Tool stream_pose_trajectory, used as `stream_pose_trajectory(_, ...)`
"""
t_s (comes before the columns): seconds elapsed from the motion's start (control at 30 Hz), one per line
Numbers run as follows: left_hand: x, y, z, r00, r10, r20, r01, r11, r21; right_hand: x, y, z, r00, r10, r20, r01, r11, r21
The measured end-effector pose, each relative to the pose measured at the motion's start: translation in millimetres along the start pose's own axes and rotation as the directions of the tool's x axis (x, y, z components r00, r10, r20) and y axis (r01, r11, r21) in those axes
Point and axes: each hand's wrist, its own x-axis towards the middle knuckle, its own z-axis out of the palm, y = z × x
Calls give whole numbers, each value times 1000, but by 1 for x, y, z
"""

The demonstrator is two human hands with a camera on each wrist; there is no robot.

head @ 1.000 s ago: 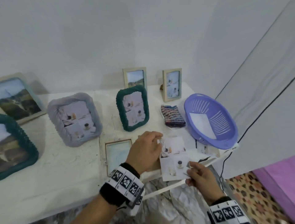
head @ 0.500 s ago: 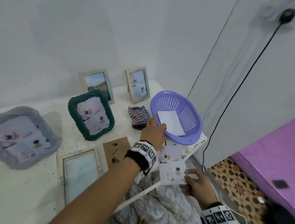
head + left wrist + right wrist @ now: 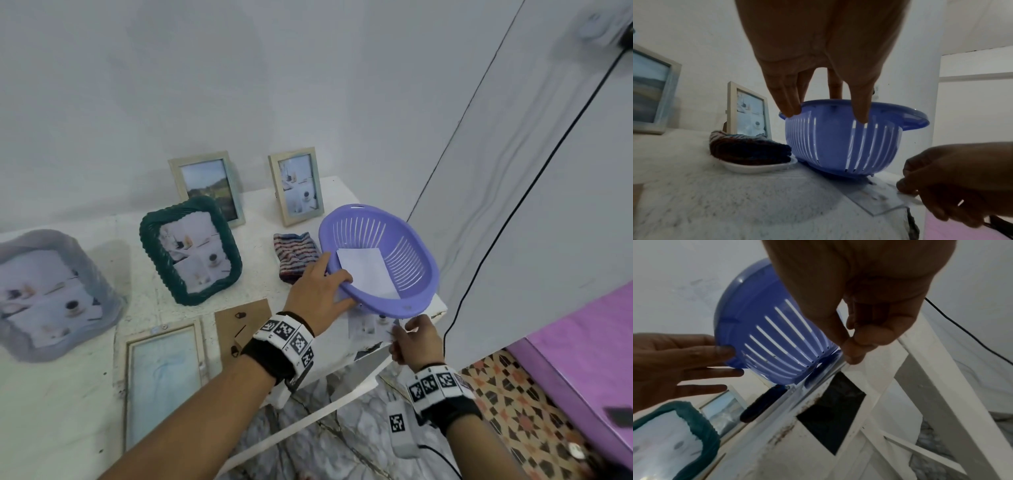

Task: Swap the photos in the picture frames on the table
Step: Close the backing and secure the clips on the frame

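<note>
- A person's left hand [image 3: 317, 291] grips the near-left rim of the purple basket [image 3: 404, 240] at the right end of the white counter [image 3: 68, 394]; its fingers [image 3: 785, 104] curl over the rim, and the basket's near side is tipped up off the counter.
- The right hand [image 3: 416, 339] pinches the corner of a loose photo [image 3: 368, 325] between thumb and fingers [image 3: 855, 353]; the photo lies flat on the counter, partly under the basket's raised edge.
- A white sheet [image 3: 368, 274] lies inside the basket; a striped folded cloth [image 3: 294, 253] sits on a small white dish [image 3: 756, 167] just left of the basket.
- Left of the basket, an empty frame [image 3: 161, 377] lies flat beside its brown backing board [image 3: 243, 325]; a green frame [image 3: 190, 250] stands beyond them; two pale wooden frames [image 3: 298, 185] stand behind the basket, near the wall; a grey frame [image 3: 51, 294] stands far left of the basket.
</note>
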Motion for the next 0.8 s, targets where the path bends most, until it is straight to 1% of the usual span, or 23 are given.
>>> stream_pose_trajectory(0.07,-5,-2,5,1000,-11,7,10,1000,26,-1,-1,0,999,-32,-5,31,995,-98)
stream_pose_trajectory(0.17,-10,-5,13,1000,-21,19,20,998,53,-7,1,-13,1000,-23,12,25,992,-122)
stream_pose_trajectory(0.23,-13,-8,14,1000,-15,22,14,999,44,-6,-1,-35,999,-15,-33,9,986,-169)
stream_pose_trajectory(0.27,-14,-9,14,1000,-8,24,7,1000,29,-3,-6,-50,997,-39,-73,24,980,-196)
stream_pose_trajectory(0.33,-16,-12,14,1000,2,31,-2,1000,-13,7,-27,-80,975,-157,-157,115,962,-248)
stream_pose_trajectory(0.4,-18,-14,15,999,3,35,-2,999,-51,13,-64,-100,917,-336,-213,263,914,-310)
stream_pose_trajectory(0.43,-20,-14,16,1000,4,31,-1,998,-69,15,-86,-104,884,-422,-204,336,874,-351)
stream_pose_trajectory(0.47,-21,-15,17,1000,4,22,-2,996,-85,18,-107,-102,857,-492,-154,401,824,-400)
stream_pose_trajectory(0.53,-26,-16,19,1000,-4,-1,4,993,-118,28,-146,-86,807,-589,46,528,684,-503)
stream_pose_trajectory(0.57,-30,-17,19,1000,-11,-10,10,990,-143,35,-163,-74,782,-603,155,576,607,-547)
stream_pose_trajectory(0.6,-35,-18,17,1000,-22,-18,18,984,-175,43,-177,-60,767,-589,256,606,534,-589)
stream_pose_trajectory(0.63,-41,-19,16,999,-36,-20,31,978,-208,54,-187,-45,761,-545,353,624,463,-629)
stream_pose_trajectory(0.7,-54,-25,10,998,-70,-3,67,966,-251,78,-197,-11,773,-385,505,627,339,-701)
stream_pose_trajectory(0.73,-60,-29,6,996,-92,13,93,960,-263,89,-197,4,783,-303,543,619,286,-732)
stream_pose_trajectory(0.8,-73,-35,-4,986,-153,60,164,939,-301,108,-192,29,793,-218,569,607,193,-771)
